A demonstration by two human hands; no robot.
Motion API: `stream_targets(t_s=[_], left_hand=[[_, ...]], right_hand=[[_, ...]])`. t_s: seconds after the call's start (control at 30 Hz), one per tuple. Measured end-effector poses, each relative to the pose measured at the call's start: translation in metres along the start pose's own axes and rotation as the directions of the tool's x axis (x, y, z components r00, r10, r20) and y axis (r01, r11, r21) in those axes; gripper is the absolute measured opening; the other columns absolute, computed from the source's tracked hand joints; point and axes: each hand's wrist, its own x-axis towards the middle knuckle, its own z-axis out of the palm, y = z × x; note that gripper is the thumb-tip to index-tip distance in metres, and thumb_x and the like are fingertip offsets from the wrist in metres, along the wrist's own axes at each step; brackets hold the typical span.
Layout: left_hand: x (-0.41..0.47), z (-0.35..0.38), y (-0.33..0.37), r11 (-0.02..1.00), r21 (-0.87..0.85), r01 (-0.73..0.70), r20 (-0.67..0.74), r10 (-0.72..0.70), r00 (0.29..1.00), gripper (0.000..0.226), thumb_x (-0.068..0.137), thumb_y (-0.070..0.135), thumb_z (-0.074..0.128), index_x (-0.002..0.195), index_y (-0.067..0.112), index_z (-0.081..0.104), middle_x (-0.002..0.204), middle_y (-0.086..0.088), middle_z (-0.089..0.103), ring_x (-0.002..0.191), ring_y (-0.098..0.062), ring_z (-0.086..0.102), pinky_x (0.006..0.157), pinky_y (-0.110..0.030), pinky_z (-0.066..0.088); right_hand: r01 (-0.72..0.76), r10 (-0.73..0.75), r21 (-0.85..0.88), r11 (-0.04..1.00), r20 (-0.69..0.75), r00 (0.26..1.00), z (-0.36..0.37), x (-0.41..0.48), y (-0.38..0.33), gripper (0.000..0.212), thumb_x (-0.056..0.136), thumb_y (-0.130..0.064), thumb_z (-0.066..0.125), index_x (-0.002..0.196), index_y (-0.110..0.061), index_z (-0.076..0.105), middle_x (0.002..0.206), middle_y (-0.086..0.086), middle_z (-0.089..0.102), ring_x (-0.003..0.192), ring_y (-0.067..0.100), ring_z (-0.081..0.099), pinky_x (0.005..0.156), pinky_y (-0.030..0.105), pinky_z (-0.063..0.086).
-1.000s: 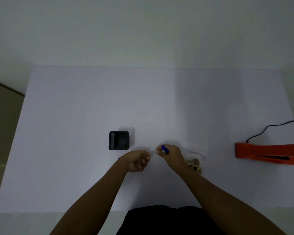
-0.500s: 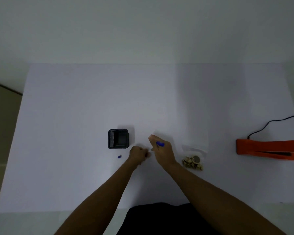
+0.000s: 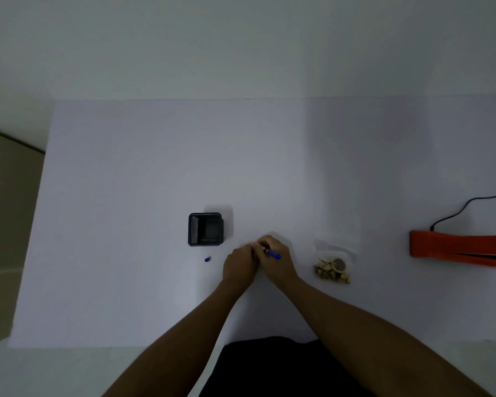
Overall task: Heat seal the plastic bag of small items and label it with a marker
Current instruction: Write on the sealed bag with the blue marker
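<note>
My right hand (image 3: pixel 275 262) is closed around a blue marker (image 3: pixel 273 254), whose blue end sticks out to the right. My left hand (image 3: pixel 239 266) is curled into a fist and touches the right hand at the knuckles; I cannot see anything in it. The marker's small blue cap (image 3: pixel 207 259) lies loose on the table, left of my left hand. A clear plastic bag (image 3: pixel 335 257) holding several small brass-coloured items lies flat to the right of my right hand, untouched. The orange heat sealer (image 3: pixel 458 249) sits at the far right edge.
A black square pen holder (image 3: pixel 205 229) stands just behind and left of my hands. The sealer's black cord (image 3: pixel 464 204) runs off to the right. The white table (image 3: pixel 155 167) ends at a wall behind, and a beige box (image 3: pixel 3 210) stands off its left side.
My hands moved left, away from the bag, and came together. The blue cap, not seen a second ago, now lies on the table left of my left hand.
</note>
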Motion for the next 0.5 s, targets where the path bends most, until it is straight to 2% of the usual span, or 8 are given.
stream_targets(t_s=[0.2,0.33,0.4,0.5], left_hand=[[0.006,-0.008,0.000,1.000,0.004,0.011,0.015,-0.011,1.000,0.021,0.095,0.026,0.052,0.096,0.010,0.066,0.092,-0.008,0.072,0.080,-0.024,0.068,0.073,-0.035,0.056],[0.015,-0.013,0.005,0.999,0.006,0.054,0.060,-0.055,0.997,0.024,0.094,0.030,0.055,0.088,0.008,0.065,0.087,-0.010,0.070,0.078,-0.026,0.067,0.072,-0.037,0.056],[0.019,-0.015,0.006,0.996,0.008,0.085,0.087,-0.085,0.993,0.025,0.092,0.030,0.057,0.085,0.008,0.066,0.086,-0.011,0.071,0.078,-0.027,0.067,0.072,-0.037,0.056],[0.023,-0.015,0.005,0.993,-0.025,0.118,0.105,-0.115,0.988,0.022,0.090,0.027,0.060,0.082,0.008,0.066,0.086,-0.012,0.070,0.081,-0.028,0.067,0.073,-0.035,0.052]], right_hand=[[0.005,-0.005,-0.001,1.000,-0.027,1.000,0.001,0.002,0.000,0.019,0.096,-0.021,0.056,0.084,-0.009,0.064,0.078,0.006,0.066,0.072,0.015,0.063,0.067,0.024,0.053],[-0.017,0.017,0.002,1.000,-0.069,0.997,0.001,0.001,0.004,0.032,0.097,-0.020,0.054,0.070,-0.004,0.059,0.064,0.011,0.060,0.058,0.020,0.056,0.057,0.030,0.047],[-0.032,0.032,-0.002,0.999,-0.073,0.997,0.002,0.002,0.008,0.036,0.097,-0.019,0.053,0.064,-0.004,0.053,0.057,0.010,0.053,0.050,0.016,0.047,0.052,0.030,0.042],[-0.027,0.024,-0.038,0.999,-0.073,0.997,0.003,0.003,0.008,0.036,0.096,-0.015,0.053,0.061,-0.008,0.049,0.053,0.001,0.046,0.048,0.008,0.040,0.051,0.023,0.037]])
